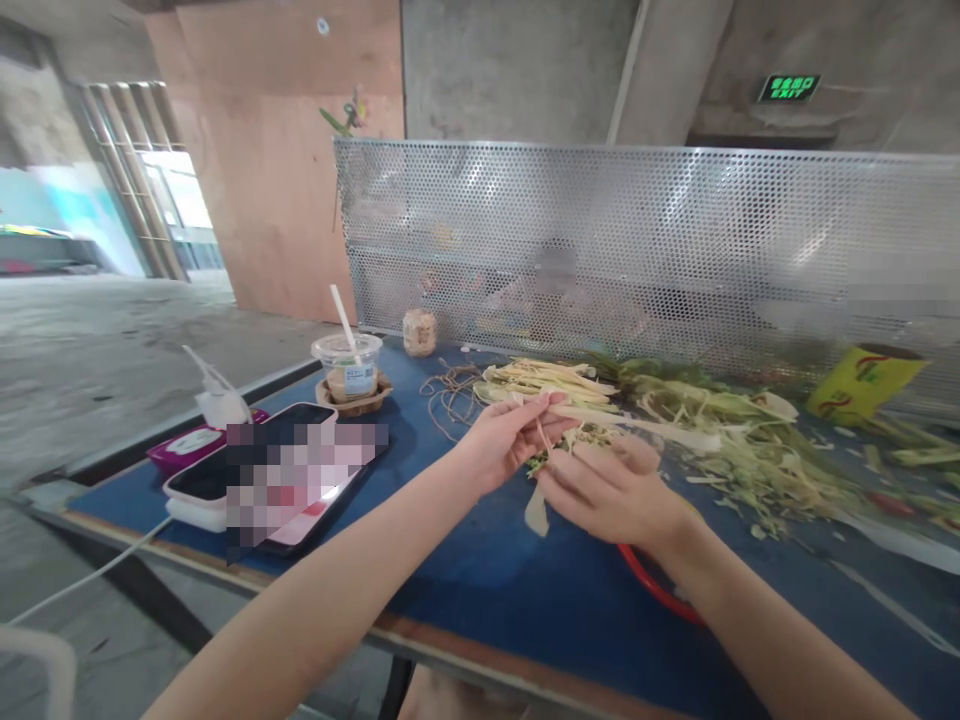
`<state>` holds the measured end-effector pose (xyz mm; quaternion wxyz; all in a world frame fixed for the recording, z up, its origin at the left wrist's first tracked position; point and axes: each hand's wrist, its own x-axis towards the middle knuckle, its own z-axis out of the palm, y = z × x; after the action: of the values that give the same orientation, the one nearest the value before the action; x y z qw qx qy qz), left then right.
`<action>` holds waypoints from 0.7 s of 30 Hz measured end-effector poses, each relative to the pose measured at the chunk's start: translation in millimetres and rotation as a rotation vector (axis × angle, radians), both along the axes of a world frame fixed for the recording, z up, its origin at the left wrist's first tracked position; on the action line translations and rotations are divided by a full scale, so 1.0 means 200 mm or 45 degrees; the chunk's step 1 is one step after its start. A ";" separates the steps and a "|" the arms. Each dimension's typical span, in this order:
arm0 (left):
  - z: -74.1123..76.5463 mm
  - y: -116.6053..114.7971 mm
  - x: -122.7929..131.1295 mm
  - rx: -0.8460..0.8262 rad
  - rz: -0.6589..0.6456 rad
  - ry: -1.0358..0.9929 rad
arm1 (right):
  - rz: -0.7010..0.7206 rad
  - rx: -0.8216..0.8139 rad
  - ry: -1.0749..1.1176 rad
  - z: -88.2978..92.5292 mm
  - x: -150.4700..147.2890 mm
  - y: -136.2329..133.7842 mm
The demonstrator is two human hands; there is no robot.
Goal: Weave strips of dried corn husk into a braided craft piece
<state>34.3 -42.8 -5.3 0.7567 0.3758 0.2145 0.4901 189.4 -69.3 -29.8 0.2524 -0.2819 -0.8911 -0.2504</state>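
Observation:
My left hand (504, 438) pinches a pale leaf strip (645, 425) that runs off to the right over the blue table (480, 590). My right hand (609, 490) is curled close beside it, its fingers closed on a thin strand and a pale leaf piece (535, 512) that hangs below. Both hands meet above the table's middle. Behind them lies a heap of green and cream leaf strips (720, 430), with a neater bundle of cream strips (544, 382) at its left end.
Brown twine (448, 395) lies by the bundle. On the left sit a phone (289, 470), a pink packet (184, 447), and a lidded cup with a straw (349, 368). A small jar (419, 332) and a yellow cup (862, 383) stand by the perforated metal screen (675, 240). A red ring (654, 585) shows under my right wrist.

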 end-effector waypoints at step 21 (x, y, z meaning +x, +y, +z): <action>-0.07 0.03 0.02 0.206 -0.015 0.300 | -0.085 -1.020 1.309 0.07 0.06 0.05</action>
<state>37.6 -36.8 -19.5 0.6963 0.4917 0.2593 0.4540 202.0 -58.7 -14.9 0.5140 -0.4655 -0.6719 0.2602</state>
